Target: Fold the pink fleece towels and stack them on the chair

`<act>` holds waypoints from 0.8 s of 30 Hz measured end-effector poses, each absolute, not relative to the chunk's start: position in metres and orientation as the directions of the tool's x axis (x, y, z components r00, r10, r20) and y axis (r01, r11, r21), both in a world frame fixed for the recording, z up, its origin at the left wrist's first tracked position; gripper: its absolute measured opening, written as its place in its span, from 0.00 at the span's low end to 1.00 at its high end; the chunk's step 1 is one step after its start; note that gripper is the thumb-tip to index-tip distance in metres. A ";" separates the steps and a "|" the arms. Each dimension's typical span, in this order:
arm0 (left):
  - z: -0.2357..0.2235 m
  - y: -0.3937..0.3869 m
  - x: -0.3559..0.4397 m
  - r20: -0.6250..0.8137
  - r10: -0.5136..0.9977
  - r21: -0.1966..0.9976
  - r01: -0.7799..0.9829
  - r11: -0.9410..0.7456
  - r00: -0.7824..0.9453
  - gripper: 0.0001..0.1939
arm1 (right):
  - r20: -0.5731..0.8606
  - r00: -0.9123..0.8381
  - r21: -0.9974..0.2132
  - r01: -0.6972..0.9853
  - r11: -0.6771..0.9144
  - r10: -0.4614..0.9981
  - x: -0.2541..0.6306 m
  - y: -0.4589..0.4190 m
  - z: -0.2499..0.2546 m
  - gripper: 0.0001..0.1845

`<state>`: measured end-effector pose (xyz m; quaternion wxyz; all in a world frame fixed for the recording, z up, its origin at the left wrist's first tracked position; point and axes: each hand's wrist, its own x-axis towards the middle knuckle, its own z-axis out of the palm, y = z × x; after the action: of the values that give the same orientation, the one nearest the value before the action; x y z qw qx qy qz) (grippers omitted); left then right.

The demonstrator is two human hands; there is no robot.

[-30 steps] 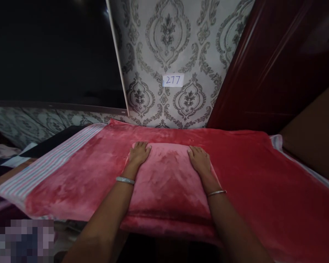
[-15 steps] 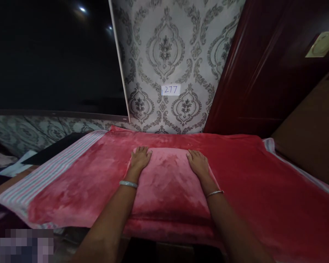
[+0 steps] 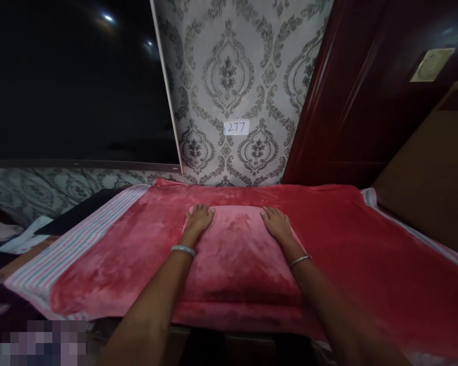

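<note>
A pink folded plush cloth (image 3: 236, 249) lies on a larger red plush blanket (image 3: 366, 254) spread over a raised surface. My left hand (image 3: 199, 219) rests flat on the far left corner of the pink cloth, fingers stretched out. My right hand (image 3: 275, 222) lies flat on its far right corner, fingers also out. Each wrist wears a bangle. Neither hand holds anything.
A striped sheet (image 3: 72, 244) shows under the blanket's left edge. Behind stands a patterned wall with a label reading 277 (image 3: 236, 127). A dark screen (image 3: 68, 81) hangs at the left, a dark red wooden door (image 3: 366, 91) at the right, a brown board (image 3: 431, 173) beside it.
Both hands have slid a little farther along the pink cloth toward the wall. The view has tilted slightly.
</note>
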<state>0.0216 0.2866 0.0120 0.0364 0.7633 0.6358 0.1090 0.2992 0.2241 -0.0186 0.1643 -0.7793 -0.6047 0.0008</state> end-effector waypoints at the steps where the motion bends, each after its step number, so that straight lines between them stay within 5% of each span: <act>1: 0.017 0.286 0.026 0.114 0.979 0.195 0.963 -0.186 0.166 0.30 | 0.169 0.289 -0.254 0.937 -0.242 0.942 0.295 0.225 -0.012 0.29; 9: 0.007 0.256 0.089 0.198 0.870 0.122 0.869 -0.480 0.452 0.31 | 0.179 0.012 -0.166 0.986 0.019 0.984 0.239 0.228 0.001 0.29; 24: -0.020 0.250 0.092 0.168 0.878 0.074 0.882 -0.464 0.448 0.30 | 0.227 0.035 -0.196 0.981 0.010 0.973 0.237 0.222 -0.022 0.28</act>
<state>0.0918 0.2495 -0.0195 -0.0121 0.8508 0.5173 0.0914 0.2367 0.2220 -0.0216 0.1510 -0.7033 -0.6945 -0.0120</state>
